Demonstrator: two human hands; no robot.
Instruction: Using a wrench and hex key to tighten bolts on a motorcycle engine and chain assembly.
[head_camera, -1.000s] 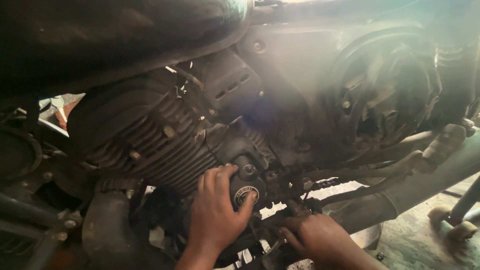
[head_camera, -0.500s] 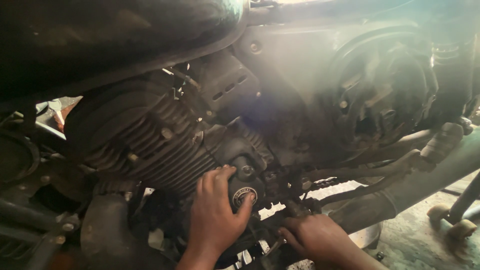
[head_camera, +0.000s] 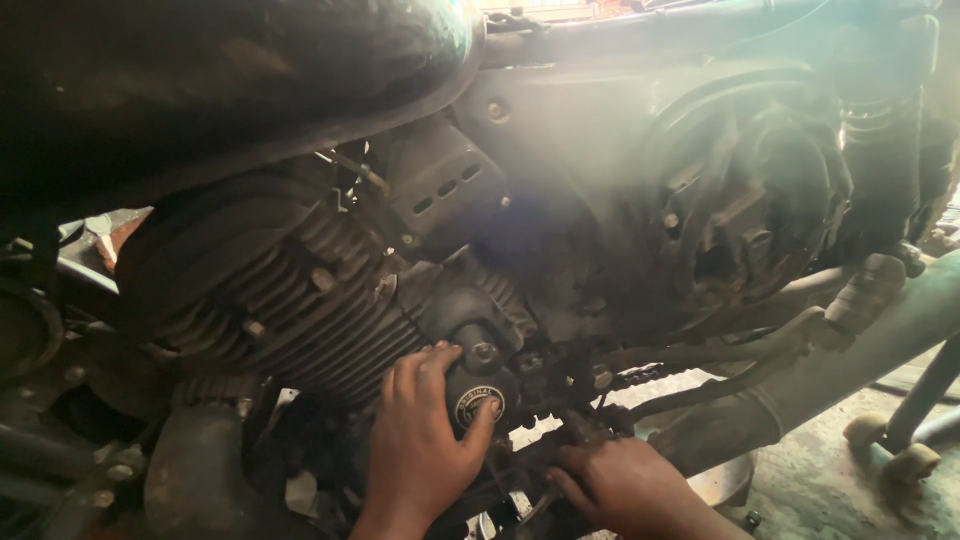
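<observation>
I look at the side of a dark, grimy motorcycle engine (head_camera: 290, 300) with cooling fins. My left hand (head_camera: 420, 445) lies flat on a small round black engine cover (head_camera: 480, 400) low on the crankcase, fingers on its top and thumb on its round badge. Lower right, my right hand (head_camera: 625, 485) has its fingers closed around a thin metal tool (head_camera: 535, 500) under the engine; the tool's working end is hidden in the shadow.
The black fuel tank (head_camera: 230, 80) overhangs at upper left. A large round side housing (head_camera: 740, 190) sits at the right, with a footpeg (head_camera: 865, 290) and the exhaust pipe (head_camera: 830, 370) below it. Concrete floor (head_camera: 830, 480) shows at lower right.
Both hands stay on the same spots low on the engine. My view has shifted slightly; the hands have barely moved.
</observation>
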